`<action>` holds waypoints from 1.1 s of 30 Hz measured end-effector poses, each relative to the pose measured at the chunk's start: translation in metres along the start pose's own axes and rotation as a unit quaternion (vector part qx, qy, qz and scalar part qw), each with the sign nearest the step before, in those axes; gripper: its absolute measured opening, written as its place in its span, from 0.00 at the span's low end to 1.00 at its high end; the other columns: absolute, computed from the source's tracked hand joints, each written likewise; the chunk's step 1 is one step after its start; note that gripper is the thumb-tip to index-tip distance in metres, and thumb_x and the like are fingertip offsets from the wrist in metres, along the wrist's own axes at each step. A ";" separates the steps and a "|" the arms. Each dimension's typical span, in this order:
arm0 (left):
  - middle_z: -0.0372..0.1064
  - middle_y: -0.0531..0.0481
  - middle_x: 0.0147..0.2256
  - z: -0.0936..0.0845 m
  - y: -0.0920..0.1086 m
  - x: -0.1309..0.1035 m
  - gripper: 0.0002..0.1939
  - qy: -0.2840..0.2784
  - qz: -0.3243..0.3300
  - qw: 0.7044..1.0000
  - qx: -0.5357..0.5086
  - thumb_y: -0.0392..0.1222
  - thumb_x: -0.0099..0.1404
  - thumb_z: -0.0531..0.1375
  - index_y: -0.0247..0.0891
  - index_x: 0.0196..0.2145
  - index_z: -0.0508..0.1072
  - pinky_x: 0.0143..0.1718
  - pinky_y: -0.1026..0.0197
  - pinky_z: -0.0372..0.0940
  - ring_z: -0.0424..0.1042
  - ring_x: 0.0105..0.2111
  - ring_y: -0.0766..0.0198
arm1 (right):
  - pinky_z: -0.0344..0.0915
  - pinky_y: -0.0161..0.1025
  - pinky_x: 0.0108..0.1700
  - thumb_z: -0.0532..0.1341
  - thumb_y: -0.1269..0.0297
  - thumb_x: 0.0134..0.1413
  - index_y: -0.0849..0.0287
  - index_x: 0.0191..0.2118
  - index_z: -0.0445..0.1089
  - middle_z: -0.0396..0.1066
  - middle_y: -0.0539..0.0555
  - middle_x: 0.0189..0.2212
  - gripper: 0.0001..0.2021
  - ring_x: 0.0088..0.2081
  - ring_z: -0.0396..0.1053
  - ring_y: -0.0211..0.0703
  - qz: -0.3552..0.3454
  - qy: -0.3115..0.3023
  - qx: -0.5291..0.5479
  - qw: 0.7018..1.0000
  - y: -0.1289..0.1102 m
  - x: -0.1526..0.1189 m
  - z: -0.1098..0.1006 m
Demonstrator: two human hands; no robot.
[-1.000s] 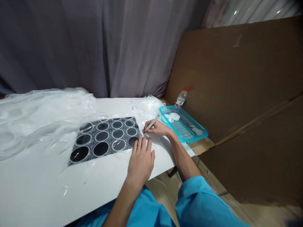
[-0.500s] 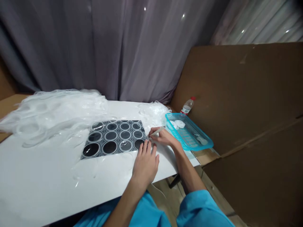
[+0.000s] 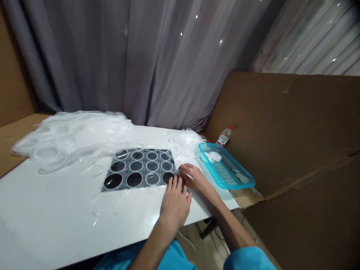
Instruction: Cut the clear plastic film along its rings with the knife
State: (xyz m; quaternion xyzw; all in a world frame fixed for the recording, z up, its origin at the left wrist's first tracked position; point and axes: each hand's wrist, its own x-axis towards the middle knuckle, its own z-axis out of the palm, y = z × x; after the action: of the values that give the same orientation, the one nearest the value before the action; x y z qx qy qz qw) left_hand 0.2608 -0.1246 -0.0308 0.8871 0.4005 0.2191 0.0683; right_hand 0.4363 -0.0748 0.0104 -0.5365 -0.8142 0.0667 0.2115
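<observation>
A dark sheet [image 3: 143,166] with rows of white-ringed circles lies flat on the white table, looking glossy as if clear film covers it. My left hand [image 3: 176,202] rests over its near right corner, palm down with fingers stretched out. Just beyond, at the sheet's right edge, my right hand [image 3: 195,178] has its fingers bent together close to the left fingertips. Whatever those fingers hold is hidden from view. Thin clear plastic pieces lie faintly on the table in front of the sheet.
A heap of translucent white plastic rings and film [image 3: 84,131] covers the back left of the table [image 3: 56,221]. A smaller pile of white strands [image 3: 185,142] sits behind my hands. On the right are a blue basket [image 3: 240,170] holding white pieces, a red-capped bottle [image 3: 224,136] and cardboard walls [image 3: 295,131].
The view has tilted, so everything sits slightly lower and to the right. A pale, thin stick-like thing seen in my right hand earlier no longer shows. My left hand stays on the corner.
</observation>
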 end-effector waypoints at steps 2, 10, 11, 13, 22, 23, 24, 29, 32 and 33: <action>0.63 0.30 0.73 0.000 0.000 0.000 0.33 0.002 -0.002 1.000 -0.001 0.53 0.84 0.46 0.27 0.70 0.72 0.76 0.37 0.54 0.58 0.76 0.41 | 0.63 0.40 0.41 0.59 0.70 0.70 0.55 0.40 0.70 0.74 0.57 0.38 0.05 0.38 0.69 0.48 -0.018 -0.004 -0.021 1.000 0.000 -0.003 0.001; 0.66 0.31 0.71 0.006 -0.001 0.000 0.33 0.023 -0.008 1.000 -0.013 0.55 0.84 0.47 0.30 0.70 0.73 0.75 0.37 0.55 0.61 0.75 0.42 | 0.62 0.41 0.41 0.60 0.72 0.65 0.54 0.40 0.68 0.73 0.57 0.37 0.05 0.38 0.68 0.49 -0.017 0.010 -0.024 1.000 0.005 0.006 0.002; 0.66 0.32 0.71 0.006 -0.001 0.000 0.32 0.021 -0.009 1.000 -0.012 0.55 0.83 0.48 0.30 0.70 0.73 0.75 0.38 0.55 0.61 0.75 0.42 | 0.62 0.41 0.41 0.60 0.72 0.65 0.54 0.40 0.68 0.73 0.57 0.37 0.05 0.38 0.68 0.49 -0.015 0.014 -0.024 0.999 0.005 0.008 0.004; 0.66 0.32 0.71 0.006 -0.001 0.000 0.32 0.020 -0.009 1.000 -0.010 0.55 0.83 0.48 0.31 0.70 0.73 0.75 0.38 0.55 0.60 0.75 0.42 | 0.63 0.41 0.41 0.59 0.70 0.66 0.54 0.41 0.69 0.74 0.57 0.38 0.04 0.38 0.69 0.49 -0.010 0.024 -0.020 0.999 0.006 0.011 0.007; 0.65 0.34 0.72 0.007 -0.004 -0.003 0.31 0.022 -0.003 1.000 -0.021 0.54 0.83 0.50 0.31 0.69 0.73 0.76 0.38 0.54 0.57 0.76 0.43 | 0.70 0.43 0.44 0.61 0.60 0.71 0.55 0.42 0.78 0.81 0.55 0.38 0.09 0.37 0.76 0.49 0.064 0.062 0.110 0.990 0.013 0.004 0.012; 0.64 0.34 0.73 0.007 -0.004 -0.003 0.30 0.024 -0.001 0.999 -0.021 0.54 0.83 0.50 0.32 0.70 0.73 0.76 0.38 0.54 0.57 0.77 0.43 | 0.71 0.44 0.45 0.62 0.59 0.70 0.55 0.41 0.78 0.82 0.56 0.39 0.09 0.38 0.77 0.50 0.066 0.067 0.128 0.987 0.013 0.003 0.012; 0.64 0.34 0.73 0.007 -0.004 -0.004 0.30 0.025 0.000 0.999 -0.021 0.53 0.83 0.50 0.32 0.70 0.72 0.76 0.38 0.54 0.57 0.77 0.43 | 0.71 0.45 0.45 0.62 0.59 0.70 0.56 0.40 0.78 0.82 0.56 0.40 0.10 0.39 0.78 0.51 0.068 0.073 0.145 0.984 0.014 0.001 0.012; 0.61 0.33 0.74 0.007 -0.005 -0.006 0.31 0.027 0.009 0.999 -0.030 0.53 0.83 0.50 0.31 0.73 0.68 0.76 0.38 0.54 0.55 0.77 0.41 | 0.73 0.48 0.48 0.64 0.55 0.70 0.56 0.43 0.80 0.83 0.59 0.43 0.11 0.42 0.78 0.53 0.084 0.086 0.180 0.976 0.016 -0.005 0.009; 0.59 0.33 0.75 0.008 -0.006 -0.006 0.31 0.035 0.012 0.999 -0.034 0.52 0.83 0.50 0.31 0.74 0.67 0.76 0.39 0.54 0.54 0.78 0.42 | 0.73 0.48 0.48 0.64 0.55 0.70 0.56 0.43 0.80 0.83 0.60 0.42 0.11 0.41 0.78 0.53 0.090 0.082 0.187 0.975 0.016 -0.005 0.007; 0.59 0.33 0.75 0.008 -0.006 -0.006 0.31 0.037 0.013 0.999 -0.035 0.51 0.83 0.50 0.31 0.74 0.67 0.76 0.39 0.54 0.54 0.78 0.42 | 0.73 0.48 0.48 0.65 0.55 0.70 0.56 0.43 0.80 0.82 0.60 0.43 0.11 0.41 0.78 0.53 0.090 0.080 0.191 0.974 0.016 -0.005 0.007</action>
State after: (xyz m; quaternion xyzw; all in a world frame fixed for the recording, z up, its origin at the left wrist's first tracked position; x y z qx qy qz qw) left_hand 0.2567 -0.1248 -0.0414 0.8804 0.3835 0.2668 0.0814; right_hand 0.4488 -0.0719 -0.0023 -0.5609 -0.7150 0.1971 0.3677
